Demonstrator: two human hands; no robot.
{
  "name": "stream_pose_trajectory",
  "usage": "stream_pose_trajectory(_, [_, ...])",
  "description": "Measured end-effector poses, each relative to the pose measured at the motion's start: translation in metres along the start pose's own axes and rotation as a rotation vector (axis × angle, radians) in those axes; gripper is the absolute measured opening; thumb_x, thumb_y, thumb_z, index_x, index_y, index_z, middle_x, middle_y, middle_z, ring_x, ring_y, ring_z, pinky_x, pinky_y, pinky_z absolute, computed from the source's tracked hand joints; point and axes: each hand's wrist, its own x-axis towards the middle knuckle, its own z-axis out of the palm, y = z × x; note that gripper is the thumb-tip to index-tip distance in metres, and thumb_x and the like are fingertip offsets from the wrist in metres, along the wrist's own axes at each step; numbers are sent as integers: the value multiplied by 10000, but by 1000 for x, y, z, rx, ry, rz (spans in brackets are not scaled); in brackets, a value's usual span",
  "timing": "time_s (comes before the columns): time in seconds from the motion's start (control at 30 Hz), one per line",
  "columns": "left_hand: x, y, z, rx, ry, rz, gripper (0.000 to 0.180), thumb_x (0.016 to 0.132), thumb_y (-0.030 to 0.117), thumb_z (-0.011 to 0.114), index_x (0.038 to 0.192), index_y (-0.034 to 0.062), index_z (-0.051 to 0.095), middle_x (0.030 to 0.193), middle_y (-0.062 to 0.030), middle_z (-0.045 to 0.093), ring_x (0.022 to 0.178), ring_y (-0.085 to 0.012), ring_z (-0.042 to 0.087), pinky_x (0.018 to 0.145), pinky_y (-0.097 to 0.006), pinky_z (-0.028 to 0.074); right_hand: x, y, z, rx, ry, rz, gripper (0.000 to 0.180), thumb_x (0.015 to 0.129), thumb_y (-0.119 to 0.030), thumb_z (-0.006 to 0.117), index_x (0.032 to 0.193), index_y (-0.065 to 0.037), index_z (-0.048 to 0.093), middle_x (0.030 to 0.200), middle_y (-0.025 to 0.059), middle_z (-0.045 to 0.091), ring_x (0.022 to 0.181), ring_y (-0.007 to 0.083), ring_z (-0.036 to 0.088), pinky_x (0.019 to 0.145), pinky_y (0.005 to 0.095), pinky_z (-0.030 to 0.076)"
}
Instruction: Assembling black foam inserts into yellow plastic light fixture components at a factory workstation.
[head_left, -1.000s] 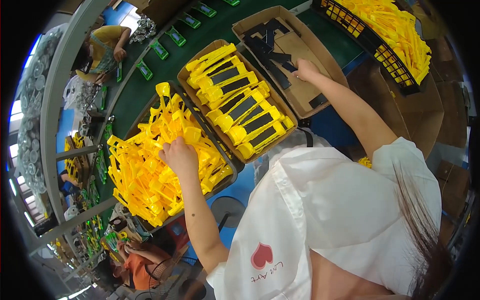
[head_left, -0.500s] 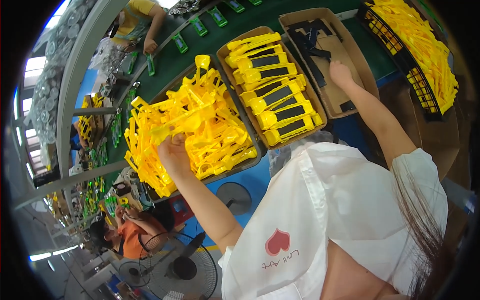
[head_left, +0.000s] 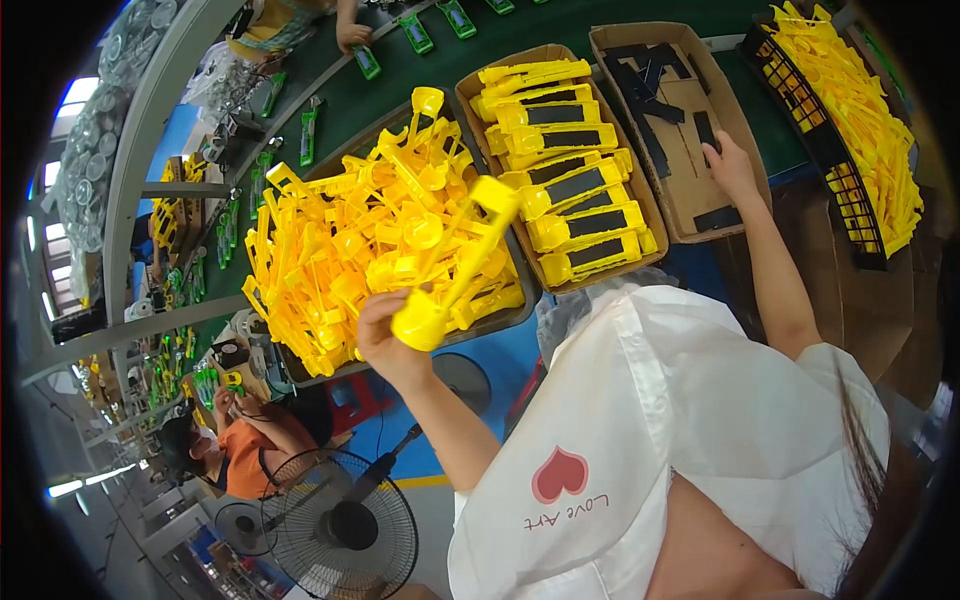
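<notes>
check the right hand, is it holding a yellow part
No, the right hand rests in the cardboard box of black strips; the left hand holds the yellow part.

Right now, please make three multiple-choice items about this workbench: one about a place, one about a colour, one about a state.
1. Where does the right hand rest?
A. in the cardboard box of black strips
B. on the floor fan
C. on the green belt

2. What colour is the plastic part in the left hand?
A. green
B. yellow
C. black

3. How is that plastic part?
A. buried in the heap
B. lying on the floor
C. lifted clear above the heap of yellow parts

Answers: 1 A, the hand lies on the box floor beside a strip. 2 B, it matches the heap. 3 C, the fingers hold it up over the tray.
</notes>
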Motion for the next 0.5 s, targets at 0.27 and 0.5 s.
stream_pose_trajectory(0.27, [-13, -5, 49, -24, -311, 85, 146, 676, -58, 612, 707, 24, 496, 767, -102, 576, 768, -239, 599, 772, -360, 446, -49, -135, -85, 1263, -723, -253, 276, 874, -194, 420, 1111, -53, 398, 994, 77, 541, 819, 120, 566, 637, 189, 482])
stream_pose_trajectory(0.5, [-18, -26, 64, -292, -315, -114, 237, 684, -81, 598, 805, 15, 419, 789, -106, 529, 772, -247, 587, 719, -360, 478, -59, -164, -101, 1210, -895, -249, 349, 868, -221, 443, 1153, -36, 366, 1061, 79, 525, 942, 138, 542, 630, 194, 490])
